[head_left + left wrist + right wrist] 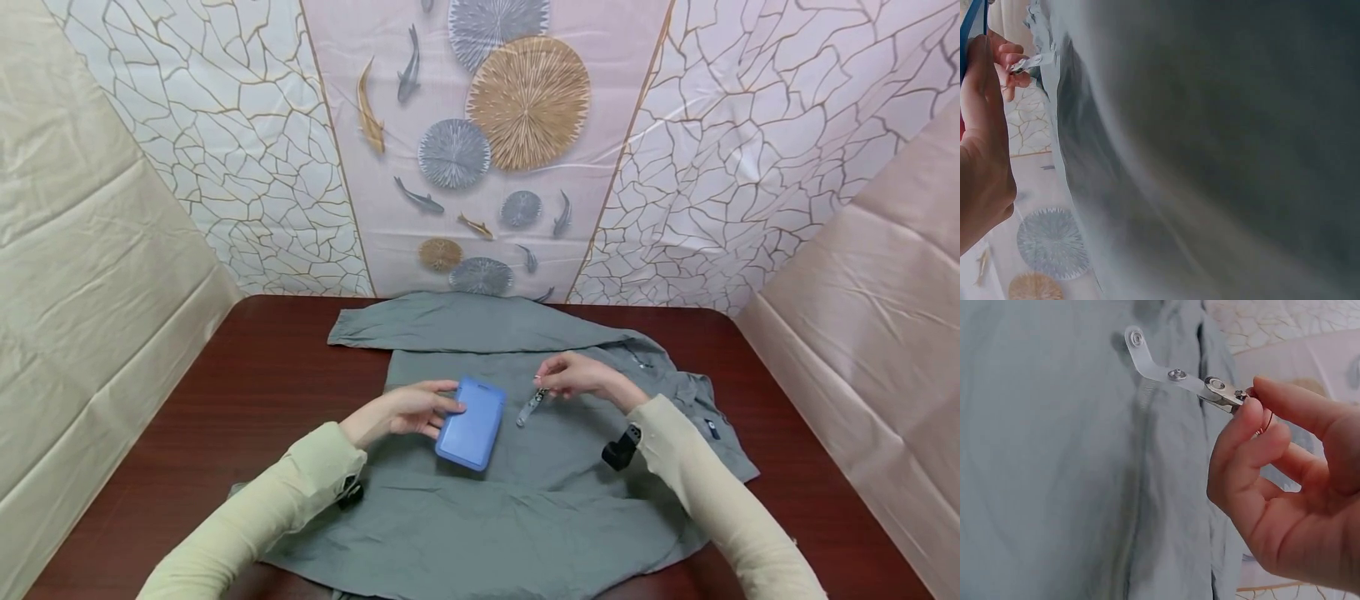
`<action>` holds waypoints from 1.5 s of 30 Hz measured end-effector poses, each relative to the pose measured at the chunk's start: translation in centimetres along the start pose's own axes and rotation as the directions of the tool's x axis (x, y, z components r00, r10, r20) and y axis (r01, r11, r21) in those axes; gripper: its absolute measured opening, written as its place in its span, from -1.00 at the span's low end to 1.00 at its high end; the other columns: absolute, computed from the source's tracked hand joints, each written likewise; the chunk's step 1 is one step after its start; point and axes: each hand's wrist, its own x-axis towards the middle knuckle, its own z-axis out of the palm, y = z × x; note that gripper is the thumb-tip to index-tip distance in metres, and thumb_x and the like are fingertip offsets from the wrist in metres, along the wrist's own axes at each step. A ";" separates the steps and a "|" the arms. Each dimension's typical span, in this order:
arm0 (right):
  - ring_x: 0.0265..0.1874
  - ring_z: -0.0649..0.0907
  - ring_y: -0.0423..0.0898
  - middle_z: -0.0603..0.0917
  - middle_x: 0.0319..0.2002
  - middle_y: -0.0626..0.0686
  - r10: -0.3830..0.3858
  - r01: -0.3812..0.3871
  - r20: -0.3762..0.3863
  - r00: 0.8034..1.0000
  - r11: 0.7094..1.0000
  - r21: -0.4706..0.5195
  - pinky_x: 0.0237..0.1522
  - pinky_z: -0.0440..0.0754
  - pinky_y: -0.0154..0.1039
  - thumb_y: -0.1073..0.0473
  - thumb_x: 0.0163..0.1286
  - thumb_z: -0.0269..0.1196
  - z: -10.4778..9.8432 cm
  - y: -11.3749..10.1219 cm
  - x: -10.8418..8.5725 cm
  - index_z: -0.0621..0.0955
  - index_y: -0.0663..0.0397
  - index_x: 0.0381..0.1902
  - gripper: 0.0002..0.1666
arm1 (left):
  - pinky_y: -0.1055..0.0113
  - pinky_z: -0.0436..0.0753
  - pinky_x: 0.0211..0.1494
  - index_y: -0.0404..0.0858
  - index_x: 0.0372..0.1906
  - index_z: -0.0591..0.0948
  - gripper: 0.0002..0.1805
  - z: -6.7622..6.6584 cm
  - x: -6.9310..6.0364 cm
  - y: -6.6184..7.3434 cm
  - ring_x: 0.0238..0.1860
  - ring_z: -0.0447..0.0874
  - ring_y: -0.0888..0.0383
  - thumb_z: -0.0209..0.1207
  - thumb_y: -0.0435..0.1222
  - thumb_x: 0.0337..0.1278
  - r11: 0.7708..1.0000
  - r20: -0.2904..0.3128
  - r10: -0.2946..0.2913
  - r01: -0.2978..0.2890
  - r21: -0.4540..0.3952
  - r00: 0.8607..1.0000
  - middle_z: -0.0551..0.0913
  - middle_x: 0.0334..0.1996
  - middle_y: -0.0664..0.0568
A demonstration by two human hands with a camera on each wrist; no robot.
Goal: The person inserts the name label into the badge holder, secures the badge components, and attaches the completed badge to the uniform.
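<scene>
My left hand (420, 410) holds a blue badge holder (472, 423) by its left edge, thumb on its face, above the grey-green jacket. In the left wrist view only a sliver of the badge holder (974, 28) shows, beside the left hand (985, 144). Between thumb and fingertips, my right hand (573, 375) pinches a badge clip (531, 407) at its metal end. The right wrist view shows the clip's clear strap (1147, 365) hanging unfastened, a snap stud on it and another snap part at its tip. The two hands are apart, with the clip right of the badge holder.
A grey-green jacket (480, 533) lies spread across the dark red-brown table (300, 400), one sleeve (450, 323) stretched along the back. Patterned cloth (480, 208) hangs behind the table, and beige cloth walls (97, 275) slope down on both sides.
</scene>
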 end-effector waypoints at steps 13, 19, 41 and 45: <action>-0.33 0.67 -0.20 0.65 -0.27 -0.04 -0.073 0.087 -0.056 0.996 0.941 0.327 -0.42 0.56 -0.39 0.12 0.26 0.15 -1.5 -1.8 -2.1 0.50 0.06 -0.23 -0.83 | 0.28 0.62 -0.33 -0.14 0.38 -0.04 -0.27 0.6 0.5 0.3 -0.37 0.65 0.13 0.03 -0.35 0.17 0.999 0.031 -0.018 0.017 0.028 0.999 0.60 -0.23 -0.06; -0.28 0.66 -0.21 0.65 -0.23 -0.07 -0.159 0.179 -0.085 0.984 0.922 0.343 -0.32 0.57 -0.38 0.17 0.29 0.12 -1.1 -3.2 -2.6 0.50 -0.03 -0.32 -0.97 | 0.26 0.63 -0.33 -0.13 0.39 -0.05 -0.26 0.9 0.7 0.4 -0.35 0.65 0.11 0.03 -0.36 0.17 0.999 0.026 -0.029 0.029 0.016 0.999 0.59 -0.14 -0.12; -0.25 0.60 -0.19 0.61 -0.31 -0.04 -0.337 0.354 -0.110 0.935 0.881 0.313 -0.20 0.58 -0.33 0.28 0.22 0.18 1.1 -4.3 -1.6 0.46 0.05 -0.24 -0.84 | 0.33 0.61 -0.32 -0.17 0.40 -0.19 -0.23 1.8 -0.2 1.7 -0.25 0.61 0.14 -0.05 -0.38 0.20 1.000 0.141 -0.027 0.028 -0.004 0.990 0.26 0.25 -0.25; -0.23 0.60 -0.19 0.60 -0.29 -0.02 -0.413 0.416 -0.068 0.908 0.875 0.247 -0.15 0.57 -0.30 0.31 0.22 0.17 1.0 -4.5 -1.5 0.45 0.13 -0.20 -0.82 | 0.33 0.62 -0.32 -0.21 0.39 -0.20 -0.26 1.8 -0.4 2.1 -0.21 0.59 0.13 -0.09 -0.35 0.23 0.999 0.190 -0.034 0.030 0.023 0.981 0.18 0.29 -0.26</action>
